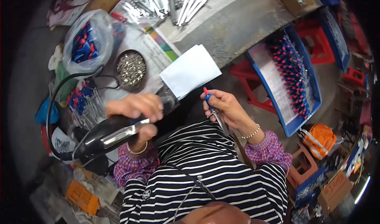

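My left hand is wrapped round a black corded electric screwdriver with a silver lever along its side. Its front end points right, toward a white folded sheet at the table edge. My right hand pinches a small tool with a blue-and-red handle, red end up; its metal part slants down below my fingers. The tool and the screwdriver are apart. Left of the sheet stands a round bowl of small metal screws.
Beside the bowl is a clear plastic bag of blue-and-red handles. Below it lies a pile of metal-shafted tools. Flat metal parts cover the far table. On the right, a blue tray of similar tools rests over red stools.
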`<state>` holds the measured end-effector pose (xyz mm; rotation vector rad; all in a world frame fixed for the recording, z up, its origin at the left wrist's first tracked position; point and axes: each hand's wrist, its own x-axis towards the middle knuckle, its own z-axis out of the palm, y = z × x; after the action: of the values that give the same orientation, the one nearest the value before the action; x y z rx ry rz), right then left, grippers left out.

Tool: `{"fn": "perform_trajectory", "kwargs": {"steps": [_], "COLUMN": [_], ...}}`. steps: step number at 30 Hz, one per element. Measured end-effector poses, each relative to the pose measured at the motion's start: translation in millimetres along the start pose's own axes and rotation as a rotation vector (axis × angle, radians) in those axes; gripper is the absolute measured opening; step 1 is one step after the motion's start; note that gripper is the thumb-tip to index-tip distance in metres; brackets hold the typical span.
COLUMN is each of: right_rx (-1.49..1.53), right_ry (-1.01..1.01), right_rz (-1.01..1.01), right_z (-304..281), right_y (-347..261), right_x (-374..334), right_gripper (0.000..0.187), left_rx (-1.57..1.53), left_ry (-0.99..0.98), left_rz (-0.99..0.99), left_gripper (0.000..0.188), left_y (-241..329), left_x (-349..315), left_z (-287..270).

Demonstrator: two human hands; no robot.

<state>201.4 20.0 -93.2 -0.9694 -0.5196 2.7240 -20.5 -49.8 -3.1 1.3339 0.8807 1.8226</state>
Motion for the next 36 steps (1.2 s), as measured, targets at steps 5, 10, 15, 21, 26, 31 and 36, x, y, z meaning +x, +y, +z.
{"fn": "perform_trajectory", "kwargs": {"steps": [5, 10, 15, 21, 26, 31, 36], "right_rx": [-0.171, -0.294, -0.381, -0.409, -0.365, -0.363, -0.398], "right_ry": [0.015, 0.079, 0.121, 0.137, 0.164, 0.178, 0.159], "right_rz": [-0.113, -0.192, -0.116, -0.144, -0.162, -0.16, -0.174], "right_z": [13.7, 19.9, 21.1, 24.4, 28.6, 27.1, 24.7], "right_y": [7.3, 10.5, 10.7, 20.7, 24.7, 25.3, 26.2], "right_x": [10.4, 30.3, 41.3, 45.7, 42.9, 43.2, 43.5], "right_gripper": [0.031, 0.026, 0.022, 0.021, 0.019, 0.019, 0.019], "left_rx": [0.074, 0.141, 0.152, 0.146, 0.091, 0.066, 0.061], "left_ry": [-0.043, -0.129, -0.203, -0.31, -0.354, -0.395, -0.418], "left_rz": [-0.009, -0.036, -0.025, 0.033, 0.098, 0.139, 0.083], "left_gripper": [0.038, 0.04, 0.039, 0.039, 0.039, 0.04, 0.038], "left_y": [-9.3, -14.7, -11.6, -11.0, -4.7, -9.7, -10.6], "left_x": [1.9, 4.4, 7.4, 10.6, 16.8, 20.7, 27.8], "left_z": [4.9, 0.3, -1.5, -5.8, -2.2, 0.8, 2.7]}}
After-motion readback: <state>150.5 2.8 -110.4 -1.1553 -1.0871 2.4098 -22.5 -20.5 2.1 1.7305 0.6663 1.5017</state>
